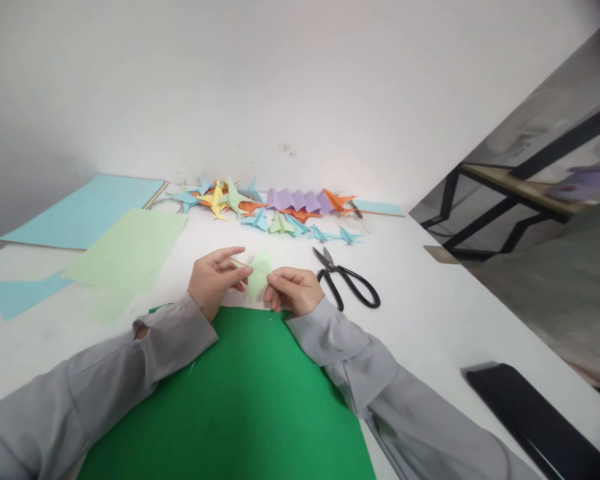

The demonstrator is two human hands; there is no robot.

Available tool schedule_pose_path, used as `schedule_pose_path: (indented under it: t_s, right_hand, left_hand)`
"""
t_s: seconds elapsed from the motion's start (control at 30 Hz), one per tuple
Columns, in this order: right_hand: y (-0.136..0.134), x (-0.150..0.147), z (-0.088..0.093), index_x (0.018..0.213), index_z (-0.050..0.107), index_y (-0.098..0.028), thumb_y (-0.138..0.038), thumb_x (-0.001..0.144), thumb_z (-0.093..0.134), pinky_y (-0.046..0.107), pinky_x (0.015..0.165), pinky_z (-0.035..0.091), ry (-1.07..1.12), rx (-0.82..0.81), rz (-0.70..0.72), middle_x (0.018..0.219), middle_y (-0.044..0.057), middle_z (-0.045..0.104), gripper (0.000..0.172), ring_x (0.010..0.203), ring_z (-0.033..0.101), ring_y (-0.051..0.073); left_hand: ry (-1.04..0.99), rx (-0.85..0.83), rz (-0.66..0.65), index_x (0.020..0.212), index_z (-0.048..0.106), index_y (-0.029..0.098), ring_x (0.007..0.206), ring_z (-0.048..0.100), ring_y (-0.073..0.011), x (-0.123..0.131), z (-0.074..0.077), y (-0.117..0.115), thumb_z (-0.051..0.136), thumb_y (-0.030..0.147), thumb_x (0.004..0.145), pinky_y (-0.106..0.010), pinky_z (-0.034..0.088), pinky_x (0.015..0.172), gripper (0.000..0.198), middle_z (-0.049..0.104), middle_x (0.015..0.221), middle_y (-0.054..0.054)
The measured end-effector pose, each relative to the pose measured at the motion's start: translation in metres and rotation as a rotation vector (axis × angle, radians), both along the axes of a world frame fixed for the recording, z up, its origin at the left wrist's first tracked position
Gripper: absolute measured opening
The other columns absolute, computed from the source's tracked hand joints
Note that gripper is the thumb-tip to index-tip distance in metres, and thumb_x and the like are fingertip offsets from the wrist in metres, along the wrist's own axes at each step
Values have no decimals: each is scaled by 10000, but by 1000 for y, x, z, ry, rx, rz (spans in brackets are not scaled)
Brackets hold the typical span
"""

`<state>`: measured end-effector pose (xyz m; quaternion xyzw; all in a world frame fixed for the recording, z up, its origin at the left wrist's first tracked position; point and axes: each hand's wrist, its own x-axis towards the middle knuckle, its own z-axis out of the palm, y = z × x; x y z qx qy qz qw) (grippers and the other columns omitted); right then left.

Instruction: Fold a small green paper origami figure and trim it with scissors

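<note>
A small piece of pale green folded paper (259,279) is held up between my two hands, above the far edge of a green sheet (230,393). My left hand (214,280) pinches its left edge between thumb and a finger, with the index finger raised. A thin reddish stick-like thing (239,263) shows at the left fingers; I cannot make out what it is. On the paper's right edge my right hand (297,290) is closed in a pinch. Black-handled scissors (347,272) lie partly open just right of my right hand.
Folded paper figures (230,199) in several colours lie along the wall, beside a purple pleated strip (297,201). Blue sheets (87,212) and a light green sheet (130,250) lie to the left. A black flat object (540,417) sits at the right front.
</note>
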<state>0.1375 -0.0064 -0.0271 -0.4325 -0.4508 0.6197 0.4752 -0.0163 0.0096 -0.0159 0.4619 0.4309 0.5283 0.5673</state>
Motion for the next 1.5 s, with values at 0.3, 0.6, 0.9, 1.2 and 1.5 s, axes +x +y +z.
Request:
schedule_pose_path:
  t_s: [0.3, 0.6, 0.9, 1.2, 1.5]
  right_hand:
    - [-4, -2, 3, 496, 572, -134, -327, 565, 707, 147, 308, 357, -126, 108, 119, 390, -18, 586, 246, 297, 473, 55]
    - [0, -2, -4, 523, 571, -141, -350, 582, 701, 150, 292, 346, -84, 114, 78, 392, -24, 586, 253, 287, 465, 56]
    - [-5, -6, -3, 608, 591, -146, -349, 657, 620, 156, 248, 247, -242, 132, 57, 330, -61, 509, 211, 233, 364, 46]
    - [-6, -5, 1, 652, 590, -141, -491, 712, 541, 148, 248, 211, -199, 85, 4, 297, -66, 477, 358, 214, 331, 41]
    - [-9, -6, 0, 486, 499, -154, -380, 579, 702, 140, 267, 253, -249, 109, 80, 308, -58, 493, 318, 242, 365, 33]
  left_hand:
    - [-33, -10, 0, 895, 638, 125, 406, 402, -31, 0, 3, -2, 732, 236, 559, -174, 312, 399, 367, 488, 467, 76]
    - [-101, -70, -129, 874, 621, 100, 508, 553, -110, 3, 5, -4, 749, 284, 527, -243, 462, 480, 413, 622, 601, -1]
    - [-39, -12, -152, 675, 645, 110, 523, 560, -104, -1, -3, -1, 755, 204, 509, -234, 472, 511, 221, 654, 617, -25]
    - [-164, -105, -85, 644, 623, 108, 503, 549, -95, 0, 3, 0, 756, 165, 490, -225, 444, 489, 211, 627, 579, -2]
    - [-181, -102, -57, 655, 624, 102, 511, 531, -84, 1, 2, 0, 737, 148, 505, -209, 426, 470, 193, 610, 590, 1]
